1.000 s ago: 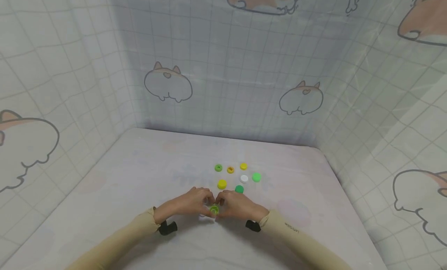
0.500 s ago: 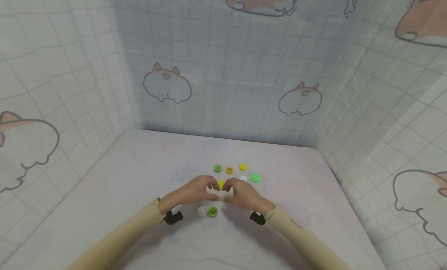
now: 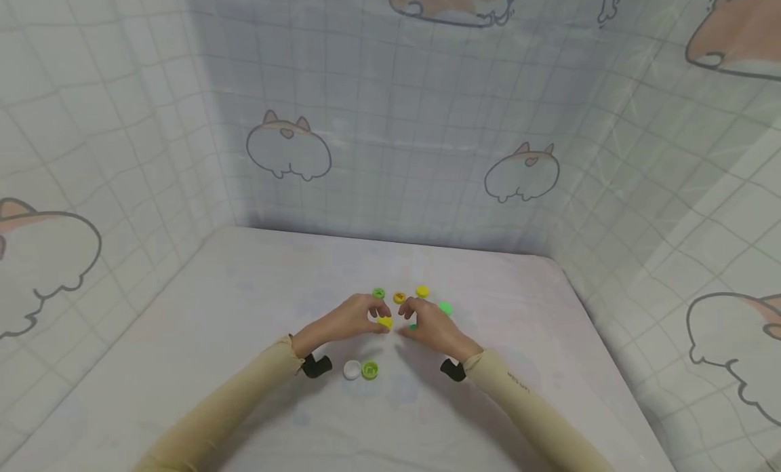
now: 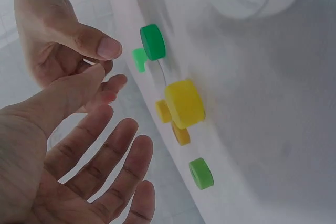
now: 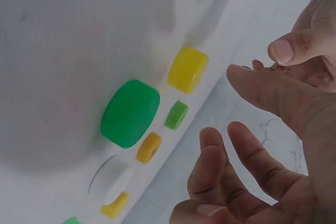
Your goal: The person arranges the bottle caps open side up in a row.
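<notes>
My left hand (image 3: 352,317) hovers above the table with fingers apart and loosely bent, holding nothing. Just beyond its fingertips sits a large yellow bottle cap (image 4: 185,104), partly covered by the fingers in the head view. My right hand (image 3: 434,328) is also raised and bent, with nothing between thumb and fingers. Under it lies a dark green bottle cap (image 5: 130,114), mostly hidden from the head camera, and a white bottle cap (image 5: 110,179) is near that one. Closer to the person, a white bottle cap (image 3: 352,369) and a lime green bottle cap (image 3: 369,369) lie side by side.
Behind the hands lie a small green cap (image 3: 378,293), an orange-yellow cap (image 3: 399,298), a yellow cap (image 3: 422,291) and a light green cap (image 3: 445,308). The pale table (image 3: 274,262) is enclosed at the back and sides by printed cloth (image 3: 390,187).
Both hands have left the lime green cap, which now lies beside the white one. They have moved forward and up over the yellow and dark green caps, and drawn slightly apart.
</notes>
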A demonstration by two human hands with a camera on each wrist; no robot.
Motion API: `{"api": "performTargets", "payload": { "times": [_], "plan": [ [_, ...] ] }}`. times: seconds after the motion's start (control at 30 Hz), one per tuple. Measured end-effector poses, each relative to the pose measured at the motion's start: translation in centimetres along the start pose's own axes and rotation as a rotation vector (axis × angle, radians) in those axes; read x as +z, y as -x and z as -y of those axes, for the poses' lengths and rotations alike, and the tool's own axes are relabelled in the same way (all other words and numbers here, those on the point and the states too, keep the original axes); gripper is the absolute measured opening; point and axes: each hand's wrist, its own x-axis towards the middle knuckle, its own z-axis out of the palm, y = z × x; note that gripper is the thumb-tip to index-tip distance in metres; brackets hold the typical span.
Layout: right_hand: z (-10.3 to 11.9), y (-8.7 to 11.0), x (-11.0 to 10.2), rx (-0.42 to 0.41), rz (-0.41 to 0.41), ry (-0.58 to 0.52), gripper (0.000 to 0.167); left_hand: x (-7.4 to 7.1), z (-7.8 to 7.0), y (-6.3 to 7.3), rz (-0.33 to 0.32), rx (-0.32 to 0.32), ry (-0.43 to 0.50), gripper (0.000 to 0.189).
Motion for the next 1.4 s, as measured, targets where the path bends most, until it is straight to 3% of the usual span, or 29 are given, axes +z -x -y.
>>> {"api": "performTargets", "payload": {
  "times": [0.4, 0.97, 1.17, 1.4],
  "plan": [
    [-1.0, -1.4, 0.0, 0.065, -0.025, 0.014, 0.044, 0.0, 1.1, -1.7, -0.012, -0.033, 0.003, 0.030],
    [-1.3, -2.9, 1.0, 0.074, 0.025, 0.005, 0.046, 0.6, 2.7, -2.5, 0.042, -0.118, 0.023, 0.047],
    [-1.2, -3.3, 1.5, 0.065, 0.050, 0.050, 0.047, 1.0, 3.0, -2.7, 0.050, -0.105, -0.003, 0.044],
    [-1.2, -3.8, 2.0, 0.078, 0.066, 0.052, 0.040, 1.0, 3.3, -2.4, 0.069, -0.093, 0.055, 0.035]
  ]
}}
